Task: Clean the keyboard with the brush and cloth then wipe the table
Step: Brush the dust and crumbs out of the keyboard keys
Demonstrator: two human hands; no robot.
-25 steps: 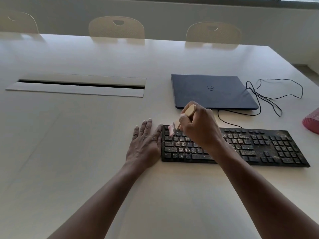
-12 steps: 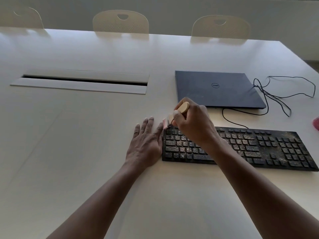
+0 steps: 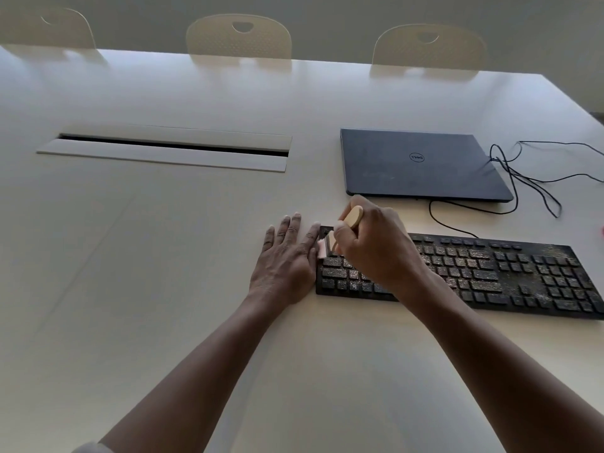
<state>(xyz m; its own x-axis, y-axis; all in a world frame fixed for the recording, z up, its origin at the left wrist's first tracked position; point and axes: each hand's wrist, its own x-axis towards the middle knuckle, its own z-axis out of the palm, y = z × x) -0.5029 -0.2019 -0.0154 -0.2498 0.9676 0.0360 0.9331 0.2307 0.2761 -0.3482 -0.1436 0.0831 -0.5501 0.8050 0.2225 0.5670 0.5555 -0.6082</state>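
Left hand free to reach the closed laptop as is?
Probably not directly: the left hand lies flat at the keyboard's left end, and the right hand, gripping the brush, sits between it and the laptop.

Both forearms bare from wrist to frame edge. Left hand [image 3: 283, 259] and right hand [image 3: 376, 246]: no rings, watch or gloves visible. A pale grey fabric sleeve edge [image 3: 90, 447] shows at the lower left, on the left upper arm.

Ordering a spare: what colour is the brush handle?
Pale tan brush handle, head view.
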